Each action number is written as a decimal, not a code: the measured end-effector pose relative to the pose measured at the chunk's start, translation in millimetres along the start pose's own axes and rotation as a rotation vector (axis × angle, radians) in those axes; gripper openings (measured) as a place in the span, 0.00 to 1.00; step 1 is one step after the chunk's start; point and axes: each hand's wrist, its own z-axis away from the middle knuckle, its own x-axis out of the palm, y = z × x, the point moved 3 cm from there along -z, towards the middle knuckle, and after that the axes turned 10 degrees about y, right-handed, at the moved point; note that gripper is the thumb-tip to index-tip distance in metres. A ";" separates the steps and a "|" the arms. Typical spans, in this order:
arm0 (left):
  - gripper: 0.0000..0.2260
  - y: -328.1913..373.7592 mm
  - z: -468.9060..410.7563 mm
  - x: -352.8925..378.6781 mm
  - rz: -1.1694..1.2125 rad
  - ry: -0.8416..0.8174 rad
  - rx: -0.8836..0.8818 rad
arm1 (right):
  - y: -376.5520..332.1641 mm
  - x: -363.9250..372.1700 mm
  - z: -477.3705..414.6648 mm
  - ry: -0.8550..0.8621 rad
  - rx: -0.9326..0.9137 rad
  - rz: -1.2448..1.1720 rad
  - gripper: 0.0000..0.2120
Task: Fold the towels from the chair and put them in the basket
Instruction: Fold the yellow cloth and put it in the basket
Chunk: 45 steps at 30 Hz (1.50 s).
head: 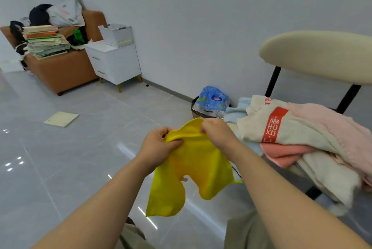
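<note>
A yellow towel (193, 170) hangs in the air in front of me, crumpled, with its lower corners dangling. My left hand (159, 146) pinches its top edge on the left. My right hand (216, 131) pinches the same edge just to the right, so both hands are close together. To the right stands the chair (314, 55) with a cream backrest, its seat piled with towels: a beige one with a red band (281, 128), a pink one (330, 122), a coral one (285, 153) and a light blue one (237, 110). A dark basket (194, 107) on the floor behind is mostly hidden by a blue bag (213, 99).
Grey tiled floor (80, 158) spreads to the left, with a pale yellow booklet (61, 119) lying on it. At the far left stand a brown sofa (60, 69) stacked with books and bags and a white nightstand (114, 61) bearing a white box.
</note>
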 end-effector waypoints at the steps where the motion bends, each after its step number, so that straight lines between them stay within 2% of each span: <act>1: 0.08 -11.3 -8.2 1.7 -0.054 -0.030 0.004 | 9.9 8.9 -3.5 -0.012 0.013 -0.009 0.10; 4: 0.17 -48.6 -30.1 11.1 -0.284 -0.132 0.017 | 43.2 32.1 -15.8 -0.034 0.009 -0.050 0.12; 5: 0.17 -63.3 -36.4 14.9 -0.351 -0.162 0.018 | 53.9 36.8 -19.8 -0.008 0.019 -0.082 0.13; 7: 0.10 -92.9 -47.8 20.5 -0.435 -0.175 -0.006 | 74.1 41.2 -30.3 0.078 0.078 -0.148 0.16; 9: 0.05 -119.2 -59.3 23.8 -0.462 -0.136 -0.051 | 88.6 43.0 -43.5 0.177 0.109 -0.157 0.18; 11: 0.10 -135.0 -74.2 24.6 -0.495 -0.093 -0.087 | 91.8 40.4 -58.1 0.258 0.104 -0.119 0.19; 15: 0.16 -138.1 -102.8 16.4 -0.593 -0.009 -0.028 | 95.5 24.6 -84.9 0.422 0.110 -0.032 0.23; 17: 0.14 -136.6 -109.9 10.3 -0.573 0.009 -0.019 | 101.4 15.3 -92.8 0.529 0.152 -0.013 0.23; 21: 0.03 -140.7 -119.2 -3.6 -0.560 0.041 -0.039 | 110.3 3.9 -101.7 0.661 0.219 0.045 0.23; 24: 0.06 -144.8 -123.3 -11.4 -0.603 0.073 -0.044 | 117.7 -1.9 -105.6 0.711 0.249 0.085 0.22; 26: 0.05 -143.8 -122.9 -12.4 -0.529 0.114 -0.119 | 121.4 -3.0 -106.8 0.724 0.285 0.070 0.20; 28: 0.06 -142.7 -123.8 -10.4 -0.294 0.145 -0.253 | 123.3 0.1 -106.6 0.694 0.327 0.044 0.18; 31: 0.21 -135.7 -126.4 -3.6 0.100 0.149 -0.400 | 125.0 7.4 -104.5 0.612 0.383 0.005 0.15; 32: 0.22 -133.1 -127.2 -0.6 0.196 0.149 -0.423 | 123.9 8.5 -103.4 0.595 0.395 0.002 0.14; 33: 0.18 -128.4 -126.5 2.3 0.268 0.151 -0.438 | 121.5 8.8 -102.3 0.589 0.395 0.008 0.13; 35: 0.12 -123.3 -126.5 6.0 0.307 0.190 -0.445 | 119.4 7.3 -101.4 0.592 0.388 0.033 0.13; 37: 0.14 -123.5 -126.5 9.3 0.327 0.207 -0.433 | 118.5 8.0 -100.0 0.573 0.383 0.039 0.12; 41: 0.08 -119.3 -118.8 31.7 0.464 0.101 -0.504 | 123.0 24.0 -95.6 0.503 0.420 -0.037 0.14; 45: 0.08 -109.5 -104.9 60.4 0.455 -0.016 -0.486 | 104.1 58.7 -85.4 0.345 0.226 0.073 0.22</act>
